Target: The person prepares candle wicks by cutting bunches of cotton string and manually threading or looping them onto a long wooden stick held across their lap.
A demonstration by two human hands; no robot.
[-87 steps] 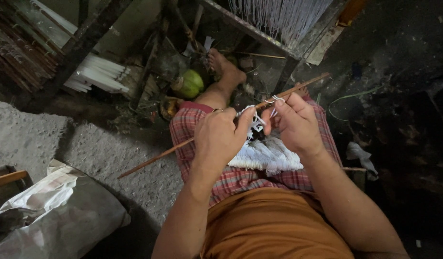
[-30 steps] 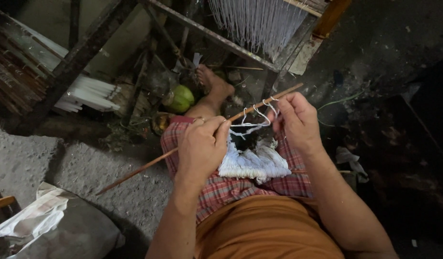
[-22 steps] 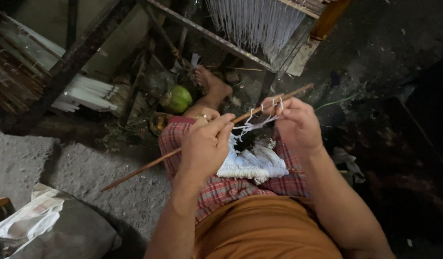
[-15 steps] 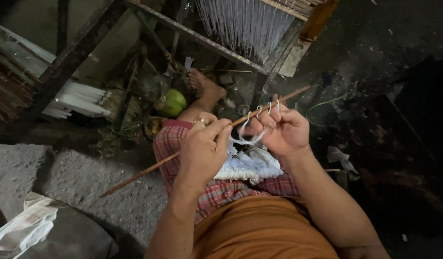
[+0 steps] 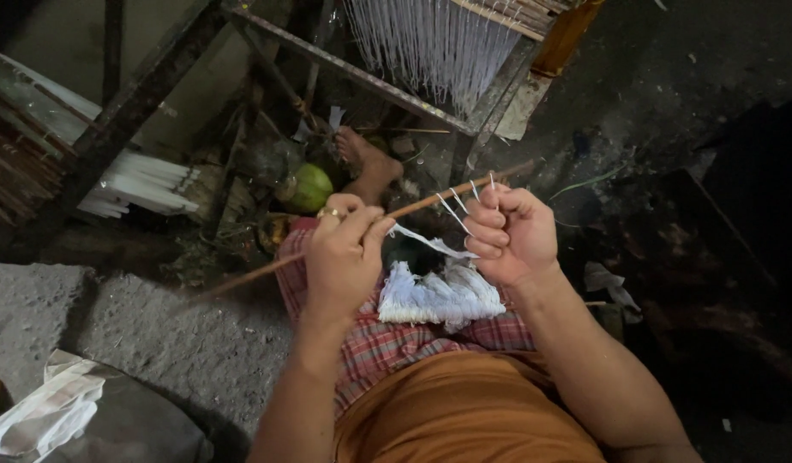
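Head view: left hand pinches a thin wooden stick, right hand grips white threads looped over it above the lap; slack could slip loops off.

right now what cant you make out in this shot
Head view only:
- How the white threads wrap the thin stick: too fine, partly behind the right hand.
- Left hand fingertips: curled away.
- Loom top: cut off by the frame's upper edge.
- Dark floor at right: too dim.
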